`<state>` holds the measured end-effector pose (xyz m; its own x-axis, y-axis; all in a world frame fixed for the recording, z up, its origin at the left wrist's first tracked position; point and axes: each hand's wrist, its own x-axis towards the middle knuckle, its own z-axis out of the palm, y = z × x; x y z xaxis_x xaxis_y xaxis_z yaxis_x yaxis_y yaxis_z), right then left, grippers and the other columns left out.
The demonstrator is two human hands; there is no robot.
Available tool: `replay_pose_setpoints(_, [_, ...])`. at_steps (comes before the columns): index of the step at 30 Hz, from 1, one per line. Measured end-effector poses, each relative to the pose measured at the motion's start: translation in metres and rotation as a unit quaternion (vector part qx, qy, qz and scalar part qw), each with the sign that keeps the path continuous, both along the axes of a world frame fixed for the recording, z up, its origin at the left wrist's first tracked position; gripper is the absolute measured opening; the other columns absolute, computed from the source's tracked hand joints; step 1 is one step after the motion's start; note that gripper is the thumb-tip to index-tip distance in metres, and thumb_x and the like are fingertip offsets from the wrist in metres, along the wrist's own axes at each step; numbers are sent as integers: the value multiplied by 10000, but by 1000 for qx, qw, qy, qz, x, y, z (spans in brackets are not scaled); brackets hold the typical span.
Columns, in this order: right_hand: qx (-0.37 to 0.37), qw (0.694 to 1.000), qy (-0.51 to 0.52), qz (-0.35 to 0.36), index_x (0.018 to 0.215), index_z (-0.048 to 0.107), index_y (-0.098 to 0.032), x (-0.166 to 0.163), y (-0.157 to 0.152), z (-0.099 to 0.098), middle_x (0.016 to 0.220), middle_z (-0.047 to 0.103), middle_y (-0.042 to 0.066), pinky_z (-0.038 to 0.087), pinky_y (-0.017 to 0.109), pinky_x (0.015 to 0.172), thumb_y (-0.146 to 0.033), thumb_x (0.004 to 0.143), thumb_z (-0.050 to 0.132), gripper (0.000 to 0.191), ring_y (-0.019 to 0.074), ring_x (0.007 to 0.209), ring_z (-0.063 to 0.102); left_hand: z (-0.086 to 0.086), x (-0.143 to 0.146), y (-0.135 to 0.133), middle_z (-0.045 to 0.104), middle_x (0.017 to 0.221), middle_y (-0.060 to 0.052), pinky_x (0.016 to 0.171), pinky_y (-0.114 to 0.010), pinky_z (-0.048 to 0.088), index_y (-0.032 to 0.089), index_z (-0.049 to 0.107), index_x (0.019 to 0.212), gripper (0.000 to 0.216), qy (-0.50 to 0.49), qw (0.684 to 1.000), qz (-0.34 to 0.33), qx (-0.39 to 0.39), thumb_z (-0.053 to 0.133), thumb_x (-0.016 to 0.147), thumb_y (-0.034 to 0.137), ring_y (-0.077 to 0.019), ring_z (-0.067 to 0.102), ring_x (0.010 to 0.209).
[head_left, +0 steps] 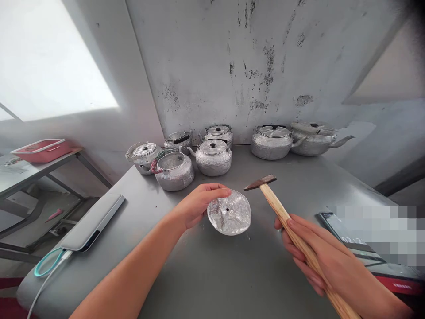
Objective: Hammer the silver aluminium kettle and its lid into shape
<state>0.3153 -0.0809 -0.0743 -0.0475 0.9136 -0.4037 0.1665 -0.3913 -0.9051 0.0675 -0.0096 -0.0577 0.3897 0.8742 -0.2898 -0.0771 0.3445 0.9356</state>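
We take the red-handled kettle (175,179) as reference. Nearer us and to its right, the left hand (199,203) pinches a dented metal lid (232,218) by its rim. Farther right of the kettle, the right hand (327,250) grips a hammer (278,209), fingers closed round the wooden shaft. We note a power bank (94,223) nearer us, left of the kettle.
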Motion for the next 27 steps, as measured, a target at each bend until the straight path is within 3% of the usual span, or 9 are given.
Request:
replay_pose_setpoints(5, [-3, 1000, -2, -2, 993, 586, -255, 0, 0, 0, 621, 439, -75, 358, 196, 298, -680, 861, 527, 448, 73, 367, 307, -3, 0, 1, 690, 911, -48, 742, -279, 414, 159, 708, 984, 339, 31, 999, 4, 30, 829, 719, 332, -162, 618, 804])
replay_pose_setpoints(10, [-1, 1000, -8, 1, 987, 584, -261, 0, 0, 0, 610, 440, -72, 360, 204, 295, -666, 868, 507, 429, 82, 358, 316, -6, 0, 3, 668, 876, -23, 743, -274, 388, 170, 679, 936, 245, 68, 996, 16, 58, 773, 761, 314, -144, 583, 781])
replay_pose_setpoints(15, [-9, 1000, -8, 4, 979, 586, -259, -1, 1, 0, 591, 426, -79, 364, 201, 300, -653, 874, 508, 415, 80, 363, 305, -6, 0, 5, 682, 920, -23, 796, -285, 378, 184, 718, 929, 176, 137, 988, 31, 66, 707, 773, 266, -174, 576, 879])
replay_pose_setpoints(22, [-10, 1000, -8, -2, 982, 593, -258, -2, 1, 2, 590, 434, -79, 370, 202, 292, -634, 860, 517, 402, 80, 358, 306, -11, -3, 10, 658, 885, -19, 794, -314, 343, 192, 707, 815, 253, 194, 975, 47, 100, 638, 817, 435, -203, 535, 897])
replay_pose_setpoints(27, [-15, 1000, -6, -2, 1004, 589, -257, -2, 1, 2, 594, 431, -78, 362, 197, 295, -657, 868, 504, 431, 79, 366, 301, -12, -6, 11, 648, 866, -17, 802, -307, 341, 179, 711, 836, 298, 174, 977, 59, 113, 643, 833, 470, -183, 523, 867])
